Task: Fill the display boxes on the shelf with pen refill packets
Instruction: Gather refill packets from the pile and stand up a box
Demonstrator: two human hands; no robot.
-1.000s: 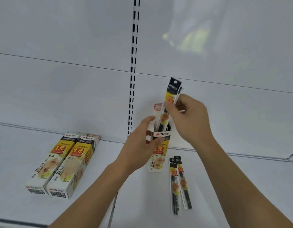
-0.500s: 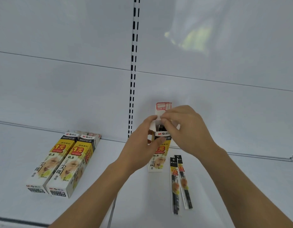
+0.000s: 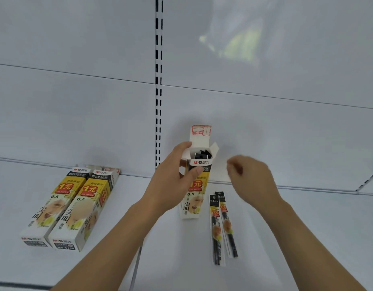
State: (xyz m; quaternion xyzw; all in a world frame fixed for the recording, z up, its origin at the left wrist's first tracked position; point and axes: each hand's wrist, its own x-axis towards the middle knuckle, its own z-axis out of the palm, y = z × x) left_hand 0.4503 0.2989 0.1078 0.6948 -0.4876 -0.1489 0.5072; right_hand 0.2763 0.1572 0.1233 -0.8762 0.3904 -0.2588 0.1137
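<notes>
"M&G", "0.5" on upright box [image 3: 192, 198]

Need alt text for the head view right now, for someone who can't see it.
The left hand grips an upright open display box on the white shelf; the right hand hovers beside it, empty. Two refill packets lie to its right, two closed boxes to its left.

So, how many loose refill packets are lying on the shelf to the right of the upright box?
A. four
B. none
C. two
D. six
C: two loose refill packets lie side by side on the shelf, just right of the upright box that the left hand holds.
</notes>
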